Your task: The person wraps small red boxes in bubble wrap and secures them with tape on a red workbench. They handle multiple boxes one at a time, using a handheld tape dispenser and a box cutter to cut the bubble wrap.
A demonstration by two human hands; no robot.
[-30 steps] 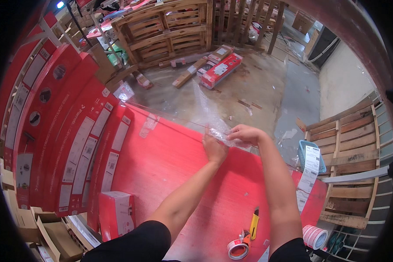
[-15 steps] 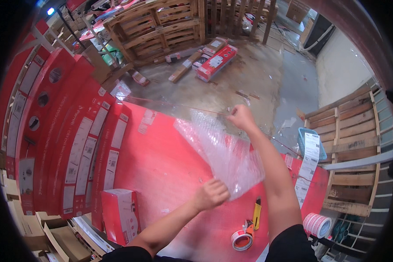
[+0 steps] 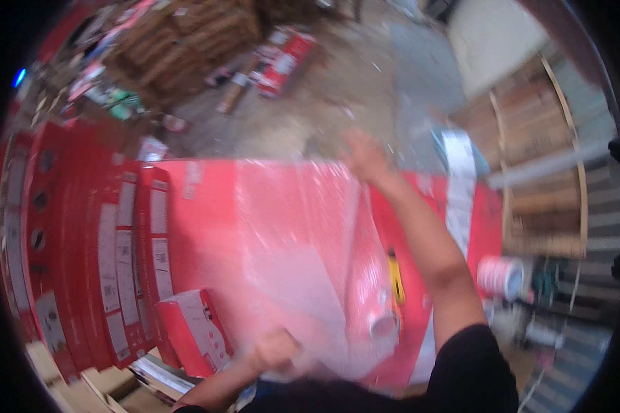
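A clear sheet of bubble wrap (image 3: 289,241) lies spread over the red tabletop (image 3: 207,213). My left hand (image 3: 275,350) is closed on its near edge, close to my body. At the far edge, my right hand (image 3: 365,157) stretches out and grips the sheet's far right corner; motion blurs its fingers. Right of the sheet is a yellow utility knife (image 3: 396,277). A tape roll in a dispenser (image 3: 382,323) sits just below the knife, seemingly under the sheet's right edge.
Tall red cartons (image 3: 83,234) stand in a row at the left, with a small red and white box (image 3: 196,330) in front. A strip of white labels (image 3: 459,186) hangs over a blue basket (image 3: 486,164). A printed tape roll (image 3: 501,277) sits at the right, beside a wooden pallet (image 3: 537,165).
The bunched bubble wrap has been opened out flat across the surface. My left hand moved nearer and leftward; my right arm still reaches far. The whole view has shifted.
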